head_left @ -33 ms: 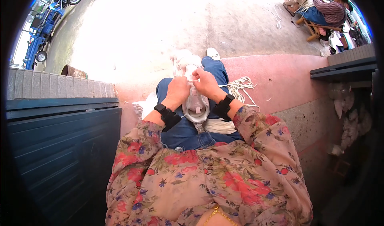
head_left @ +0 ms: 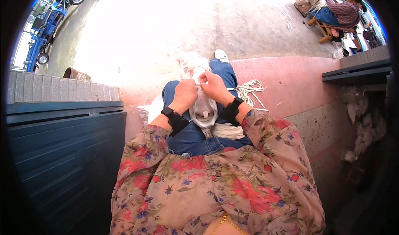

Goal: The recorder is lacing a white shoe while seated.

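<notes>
A pale white shoe (head_left: 204, 119) rests between my thighs, its heel opening toward me and its toe pointing away. Over its lacing area, my left hand (head_left: 185, 94) is closed in a pinch at the left side. My right hand (head_left: 215, 89) pinches from the right, very near the left one. A thin white shoelace seems to run between the two sets of fingertips, though glare and the fingers hide most of it. A bundle of white laces (head_left: 227, 131) lies across my right thigh.
More white shoes (head_left: 192, 62) sit beyond my hands, washed out by glare. Loose white laces (head_left: 252, 87) lie right of my knee. A dark blue door panel (head_left: 66, 152) stands at left. Far right, another person (head_left: 343, 11) sits; a blue three-wheeler (head_left: 45, 29) is far left.
</notes>
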Demonstrator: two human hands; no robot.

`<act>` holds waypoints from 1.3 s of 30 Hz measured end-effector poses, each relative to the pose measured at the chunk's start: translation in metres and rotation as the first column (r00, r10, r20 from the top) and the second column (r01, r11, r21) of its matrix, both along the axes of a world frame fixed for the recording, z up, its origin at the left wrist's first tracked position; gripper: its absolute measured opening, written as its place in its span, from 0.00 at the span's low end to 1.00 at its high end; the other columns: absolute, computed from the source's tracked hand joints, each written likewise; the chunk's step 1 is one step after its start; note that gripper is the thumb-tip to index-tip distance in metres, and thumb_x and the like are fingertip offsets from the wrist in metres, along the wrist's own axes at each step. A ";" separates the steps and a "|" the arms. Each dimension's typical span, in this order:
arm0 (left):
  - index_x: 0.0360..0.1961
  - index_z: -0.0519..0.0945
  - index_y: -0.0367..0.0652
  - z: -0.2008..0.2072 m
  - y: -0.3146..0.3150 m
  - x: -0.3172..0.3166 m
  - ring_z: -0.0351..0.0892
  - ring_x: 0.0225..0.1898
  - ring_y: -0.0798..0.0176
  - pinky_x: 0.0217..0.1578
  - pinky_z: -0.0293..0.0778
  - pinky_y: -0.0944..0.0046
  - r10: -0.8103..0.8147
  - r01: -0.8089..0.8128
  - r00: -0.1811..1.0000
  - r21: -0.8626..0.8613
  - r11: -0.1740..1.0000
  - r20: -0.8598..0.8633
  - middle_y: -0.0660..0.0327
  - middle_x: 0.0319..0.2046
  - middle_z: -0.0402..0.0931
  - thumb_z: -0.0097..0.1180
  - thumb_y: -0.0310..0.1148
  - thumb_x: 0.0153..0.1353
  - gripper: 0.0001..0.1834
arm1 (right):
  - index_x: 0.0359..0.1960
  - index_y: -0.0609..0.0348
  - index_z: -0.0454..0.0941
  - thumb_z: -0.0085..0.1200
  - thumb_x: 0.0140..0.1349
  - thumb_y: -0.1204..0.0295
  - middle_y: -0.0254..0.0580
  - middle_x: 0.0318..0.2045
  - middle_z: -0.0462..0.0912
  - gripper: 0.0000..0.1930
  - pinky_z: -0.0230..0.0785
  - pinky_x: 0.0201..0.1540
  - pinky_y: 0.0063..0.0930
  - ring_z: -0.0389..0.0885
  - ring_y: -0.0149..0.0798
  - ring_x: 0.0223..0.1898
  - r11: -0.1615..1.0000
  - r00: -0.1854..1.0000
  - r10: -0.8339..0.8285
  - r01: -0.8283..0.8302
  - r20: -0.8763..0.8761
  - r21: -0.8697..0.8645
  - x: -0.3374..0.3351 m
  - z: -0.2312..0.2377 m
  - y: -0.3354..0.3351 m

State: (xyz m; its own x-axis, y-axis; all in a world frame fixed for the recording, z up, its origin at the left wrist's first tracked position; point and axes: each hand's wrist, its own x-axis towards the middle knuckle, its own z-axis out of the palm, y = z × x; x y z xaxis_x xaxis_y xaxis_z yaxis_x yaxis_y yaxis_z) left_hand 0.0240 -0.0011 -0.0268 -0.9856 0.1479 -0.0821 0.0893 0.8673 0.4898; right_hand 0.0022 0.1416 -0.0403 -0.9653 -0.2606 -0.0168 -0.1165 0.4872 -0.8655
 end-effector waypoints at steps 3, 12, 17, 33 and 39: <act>0.21 0.72 0.37 0.001 0.000 -0.004 0.73 0.29 0.44 0.30 0.68 0.51 -0.077 0.075 0.997 -0.070 0.995 -0.022 0.47 0.23 0.72 0.50 0.31 0.49 0.08 | 0.31 0.63 0.73 0.49 0.45 0.78 0.45 0.23 0.77 0.09 0.68 0.31 0.28 0.76 0.40 0.27 0.974 0.973 -0.041 0.090 0.226 -0.207 -0.002 -0.014 0.000; 0.21 0.71 0.40 0.022 -0.014 -0.019 0.73 0.26 0.53 0.26 0.71 0.60 -0.636 0.537 0.715 -0.355 0.765 -0.289 0.55 0.20 0.70 0.47 0.28 0.45 0.03 | 0.34 0.62 0.72 0.53 0.45 0.75 0.46 0.23 0.76 0.12 0.68 0.30 0.28 0.76 0.39 0.25 0.999 1.000 -0.022 0.022 0.002 -0.039 -0.002 0.005 0.003; 0.20 0.68 0.42 0.026 -0.080 -0.025 0.70 0.23 0.55 0.24 0.70 0.61 -0.522 0.409 0.810 -0.382 0.829 -0.267 0.56 0.19 0.66 0.44 0.24 0.45 0.01 | 0.33 0.59 0.73 0.57 0.46 0.69 0.47 0.22 0.76 0.13 0.67 0.28 0.32 0.75 0.43 0.24 0.986 0.998 0.065 -0.064 -0.005 0.153 0.008 0.026 0.045; 0.16 0.60 0.47 0.194 -0.535 0.077 0.51 0.12 0.72 0.12 0.48 0.72 0.882 -0.437 0.404 0.898 -0.046 0.242 0.69 0.12 0.52 0.40 0.30 0.59 0.13 | 0.41 0.70 0.67 0.40 0.61 0.76 0.37 0.22 0.71 0.10 0.67 0.44 0.31 0.71 0.31 0.28 -0.203 0.827 -0.443 0.284 0.346 -0.937 0.046 0.108 0.444; 0.21 0.64 0.51 0.113 -0.329 0.021 0.52 0.11 0.79 0.09 0.49 0.79 0.668 -0.641 0.644 0.740 0.204 0.373 0.74 0.14 0.54 0.47 0.30 0.57 0.09 | 0.37 0.68 0.70 0.40 0.61 0.77 0.43 0.32 0.75 0.08 0.67 0.49 0.31 0.74 0.36 0.36 0.371 0.814 -0.547 0.444 0.195 -0.815 0.007 0.130 0.334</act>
